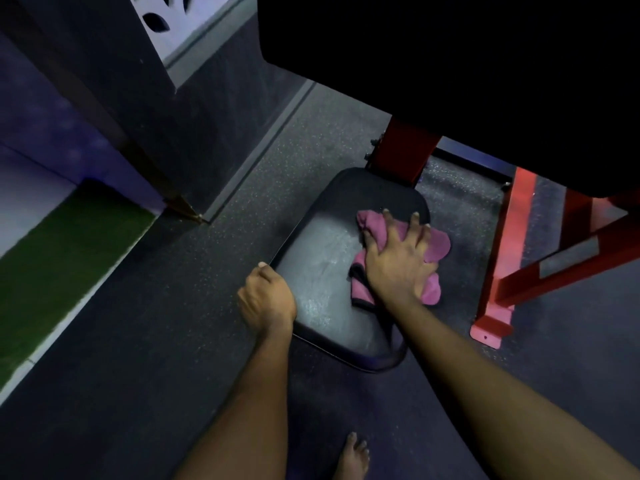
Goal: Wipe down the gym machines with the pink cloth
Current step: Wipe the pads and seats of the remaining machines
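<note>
Pink cloth [439, 244] pressed under spread right grip [398, 263]; left grip [267, 299] clutches seat pad [325, 271] edge

free: floor [173, 323] left of seat pad [322, 271], open up to pillar [121, 81] | far end: red post [401, 150] blocks at pad's edge | right: red frame legs [512, 244] close by | overhead: black pad [450, 46] overhangs far side

pink cloth [436, 245], blk seat pad [332, 265], red frame [512, 244], green turf [59, 251]
</note>
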Demonstrator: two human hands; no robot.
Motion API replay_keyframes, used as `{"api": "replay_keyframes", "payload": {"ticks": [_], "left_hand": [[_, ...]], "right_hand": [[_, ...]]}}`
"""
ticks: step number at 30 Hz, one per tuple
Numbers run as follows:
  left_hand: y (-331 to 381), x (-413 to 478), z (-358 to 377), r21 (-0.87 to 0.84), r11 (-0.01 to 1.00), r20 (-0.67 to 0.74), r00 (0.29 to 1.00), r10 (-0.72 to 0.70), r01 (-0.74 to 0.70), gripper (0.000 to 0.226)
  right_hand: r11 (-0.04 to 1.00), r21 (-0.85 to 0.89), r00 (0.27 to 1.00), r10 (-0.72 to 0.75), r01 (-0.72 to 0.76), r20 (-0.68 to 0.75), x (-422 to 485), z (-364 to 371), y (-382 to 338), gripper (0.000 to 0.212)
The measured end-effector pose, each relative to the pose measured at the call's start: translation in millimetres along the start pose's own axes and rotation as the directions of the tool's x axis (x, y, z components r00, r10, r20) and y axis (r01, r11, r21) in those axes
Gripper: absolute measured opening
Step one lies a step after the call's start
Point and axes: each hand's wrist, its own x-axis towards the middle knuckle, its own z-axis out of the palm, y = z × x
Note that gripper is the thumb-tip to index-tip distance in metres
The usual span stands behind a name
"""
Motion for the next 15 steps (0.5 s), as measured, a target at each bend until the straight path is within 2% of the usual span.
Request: {"api": "replay_keyframes", "payload": {"ticks": [3,5,12,15], "left_hand": [[0,0,0,-0.022,0.999,-0.001,0.999,-0.036,0.036,0.049],[2,-2,-2,-0.018,0.999,0.001,0.999,-0.051,0.051,0.049],[-2,4,2,-0.023,0.999,-0.023,0.999,-0.025,0.024,0.048],[-1,5,2,-0.029,0.999,-0.023,1.000,-0.016,0.016,0.046]], "right_hand": [[0.973,-0.090,0.977,-0.212,0.213,0.025,-45,1,11,0.062],[0.943,-0.137,0.953,-0.294,0.302,0.080,-73,1,15,0.064],[0.905,-0.142,0.914,-0.383,0.401,0.136,-17,6,-35,0.067],[0.915,-0.131,0.922,-0.364,0.381,0.135,7,8,-56,0.067]]}}
